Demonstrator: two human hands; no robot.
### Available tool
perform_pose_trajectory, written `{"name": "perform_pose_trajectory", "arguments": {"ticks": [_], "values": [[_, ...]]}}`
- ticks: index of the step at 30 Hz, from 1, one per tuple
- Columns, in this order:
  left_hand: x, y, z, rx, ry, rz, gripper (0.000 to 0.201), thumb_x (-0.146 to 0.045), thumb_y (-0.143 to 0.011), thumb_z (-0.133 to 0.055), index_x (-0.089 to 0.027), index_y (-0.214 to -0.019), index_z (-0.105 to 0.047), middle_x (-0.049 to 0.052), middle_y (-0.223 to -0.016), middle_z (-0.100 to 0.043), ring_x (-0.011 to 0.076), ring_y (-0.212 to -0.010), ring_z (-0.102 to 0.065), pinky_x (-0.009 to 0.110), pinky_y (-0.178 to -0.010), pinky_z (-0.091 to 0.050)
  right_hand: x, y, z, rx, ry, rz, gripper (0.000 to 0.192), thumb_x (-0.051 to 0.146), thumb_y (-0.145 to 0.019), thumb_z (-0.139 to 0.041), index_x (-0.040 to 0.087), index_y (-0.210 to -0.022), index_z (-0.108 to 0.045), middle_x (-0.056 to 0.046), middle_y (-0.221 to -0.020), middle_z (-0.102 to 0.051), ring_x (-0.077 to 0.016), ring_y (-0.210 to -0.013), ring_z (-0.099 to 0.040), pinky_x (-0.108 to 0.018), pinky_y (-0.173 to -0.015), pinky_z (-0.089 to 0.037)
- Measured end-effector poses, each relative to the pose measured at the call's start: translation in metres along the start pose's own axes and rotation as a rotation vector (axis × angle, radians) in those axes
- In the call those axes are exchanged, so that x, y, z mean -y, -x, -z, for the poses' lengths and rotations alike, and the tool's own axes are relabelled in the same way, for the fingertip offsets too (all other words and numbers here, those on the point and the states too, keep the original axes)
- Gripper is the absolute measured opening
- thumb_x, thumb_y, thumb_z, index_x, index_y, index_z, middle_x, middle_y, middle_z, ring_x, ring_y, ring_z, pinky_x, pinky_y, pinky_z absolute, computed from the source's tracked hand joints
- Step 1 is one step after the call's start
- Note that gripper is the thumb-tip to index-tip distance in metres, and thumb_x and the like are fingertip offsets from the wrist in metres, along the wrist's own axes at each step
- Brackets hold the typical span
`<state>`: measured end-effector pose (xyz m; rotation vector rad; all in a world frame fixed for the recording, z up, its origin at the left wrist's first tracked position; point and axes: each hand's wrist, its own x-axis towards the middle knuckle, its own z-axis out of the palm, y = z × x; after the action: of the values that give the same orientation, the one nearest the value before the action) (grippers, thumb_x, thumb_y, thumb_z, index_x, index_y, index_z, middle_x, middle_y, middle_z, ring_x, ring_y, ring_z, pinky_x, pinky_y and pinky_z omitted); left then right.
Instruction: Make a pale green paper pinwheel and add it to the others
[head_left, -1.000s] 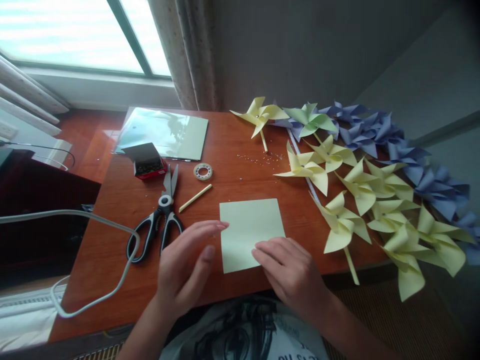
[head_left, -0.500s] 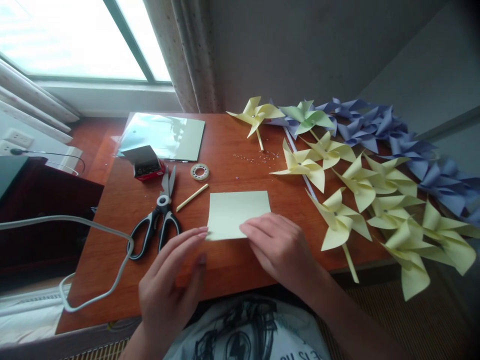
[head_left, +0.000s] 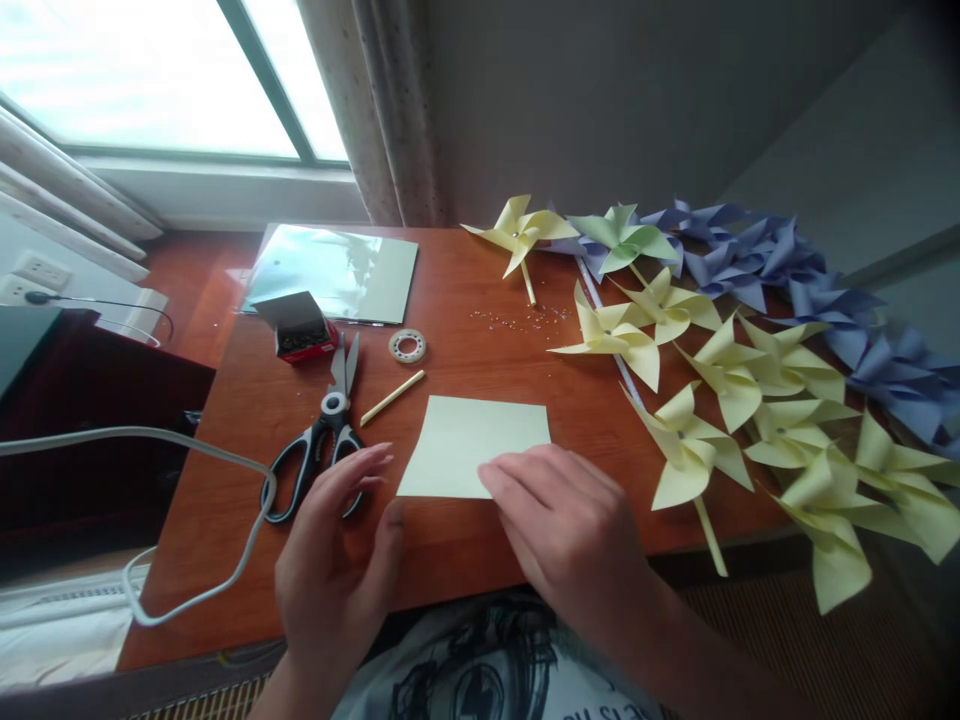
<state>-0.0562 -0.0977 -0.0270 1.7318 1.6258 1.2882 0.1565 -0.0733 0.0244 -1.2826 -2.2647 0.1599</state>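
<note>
A pale yellow-green sheet of paper [head_left: 472,448] is in front of me over the wooden table. My right hand [head_left: 562,500] pinches its near right part between thumb and fingers. Beside the sheet's near left corner, my left hand [head_left: 341,540] is open, thumb and fingers apart and off the paper. Its fingers partly cover a handle of the scissors [head_left: 332,403], which lie with blades spread. Between scissors and sheet is a short rolled paper stick [head_left: 392,398], with a roll of tape [head_left: 407,346] just beyond it.
A small red box [head_left: 306,345] with its flap up stands near a glossy pack of paper [head_left: 322,270]. Yellow paper pinwheels [head_left: 686,440] and blue ones [head_left: 780,250] cover the table's right side. Tiny bits [head_left: 517,320] are scattered behind. A white cable [head_left: 251,535] hangs at left.
My left hand has let go of the paper's left corner and opened, moving slightly left. The sheet has shifted a little toward me and tilted, still in my right hand.
</note>
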Motion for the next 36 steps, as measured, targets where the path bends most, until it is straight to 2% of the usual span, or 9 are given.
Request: {"name": "perform_pose_trajectory", "arguments": {"ticks": [2,4,8,13,15,19,26,32,36], "values": [[0.001,-0.005,-0.001,0.059,0.017,-0.031,0.056,-0.008,-0.086,-0.067,-0.023,-0.139,-0.056,0.013,-0.135,-0.064,0.0273,-0.123,-0.064,0.04,-0.101,-0.056,-0.003,0.007,-0.005,0.072,-0.022,0.006,0.019,0.007,-0.096,-0.058,0.016,-0.102,-0.073,-0.005,-0.094,-0.078,-0.0204,-0.084,-0.068,-0.034,-0.076,-0.052],[0.001,-0.011,-0.004,0.207,-0.047,-0.154,0.049,-0.006,-0.086,-0.066,-0.023,-0.132,-0.062,0.012,-0.135,-0.066,0.0273,-0.126,-0.063,0.042,-0.107,-0.053,-0.009,0.012,-0.008,0.136,-0.057,0.007,0.019,0.007,-0.096,-0.057,0.017,-0.102,-0.073,-0.006,-0.094,-0.077,-0.0203,-0.085,-0.068,-0.034,-0.076,-0.053],[0.002,-0.018,-0.011,0.35,-0.092,-0.371,0.029,-0.005,-0.088,-0.061,-0.024,-0.108,-0.071,0.007,-0.114,-0.076,0.0227,-0.109,-0.072,0.036,-0.096,-0.059,-0.02,0.02,-0.006,0.218,-0.145,0.018,0.02,0.009,-0.097,-0.055,0.017,-0.106,-0.071,-0.006,-0.096,-0.077,-0.0202,-0.087,-0.069,-0.034,-0.077,-0.056],[0.004,-0.022,-0.009,0.41,-0.088,-0.339,0.024,-0.005,-0.09,-0.058,-0.022,-0.1,-0.072,0.006,-0.106,-0.079,0.0183,-0.096,-0.077,0.027,-0.086,-0.062,-0.053,0.037,0.004,0.268,-0.252,0.054,0.038,0.004,-0.09,-0.056,0.018,-0.124,-0.066,-0.01,-0.118,-0.076,-0.0234,-0.114,-0.069,-0.042,-0.096,-0.059],[0.004,-0.026,-0.005,0.438,-0.074,-0.336,0.025,-0.005,-0.09,-0.056,-0.022,-0.1,-0.072,0.006,-0.105,-0.08,0.017,-0.094,-0.078,0.024,-0.085,-0.062,-0.067,0.044,0.006,0.236,-0.28,0.028,0.04,-0.002,-0.085,-0.053,0.02,-0.114,-0.069,-0.009,-0.118,-0.077,-0.0244,-0.119,-0.068,-0.046,-0.099,-0.058],[0.004,-0.033,-0.002,0.449,-0.113,-0.356,0.029,-0.002,-0.089,-0.052,-0.022,-0.098,-0.071,0.005,-0.107,-0.079,0.018,-0.1,-0.076,0.026,-0.089,-0.061,-0.075,0.052,0.006,0.15,-0.337,0.021,0.029,0.001,-0.087,-0.055,0.022,-0.097,-0.07,-0.007,-0.111,-0.079,-0.0236,-0.119,-0.069,-0.047,-0.097,-0.059],[-0.007,-0.032,-0.01,0.456,-0.365,-0.523,0.029,-0.012,-0.091,-0.06,-0.021,-0.118,-0.067,0.009,-0.117,-0.076,0.0271,-0.11,-0.071,0.044,-0.1,-0.054,-0.067,0.045,-0.002,0.103,-0.383,0.028,0.021,0.007,-0.093,-0.058,0.02,-0.105,-0.069,-0.007,-0.101,-0.08,-0.0195,-0.1,-0.075,-0.04,-0.092,-0.06],[-0.015,-0.023,-0.022,0.407,-0.253,-0.44,0.016,-0.015,-0.094,-0.061,-0.021,-0.107,-0.067,0.006,-0.101,-0.078,0.0198,-0.088,-0.074,0.031,-0.08,-0.057,-0.065,0.043,-0.011,0.067,-0.4,-0.113,0.016,0.015,-0.097,-0.058,0.021,-0.1,-0.073,-0.006,-0.092,-0.08,-0.0194,-0.089,-0.076,-0.036,-0.086,-0.061],[-0.011,-0.02,-0.03,0.304,-0.284,-0.35,0.028,-0.019,-0.095,-0.062,-0.019,-0.123,-0.062,0.008,-0.102,-0.078,0.0202,-0.083,-0.075,0.03,-0.074,-0.057,-0.06,0.039,-0.019,-0.038,-0.358,-0.316,0.015,0.021,-0.094,-0.062,0.021,-0.104,-0.074,-0.006,-0.088,-0.08,-0.0195,-0.077,-0.076,-0.031,-0.075,-0.062]]}}
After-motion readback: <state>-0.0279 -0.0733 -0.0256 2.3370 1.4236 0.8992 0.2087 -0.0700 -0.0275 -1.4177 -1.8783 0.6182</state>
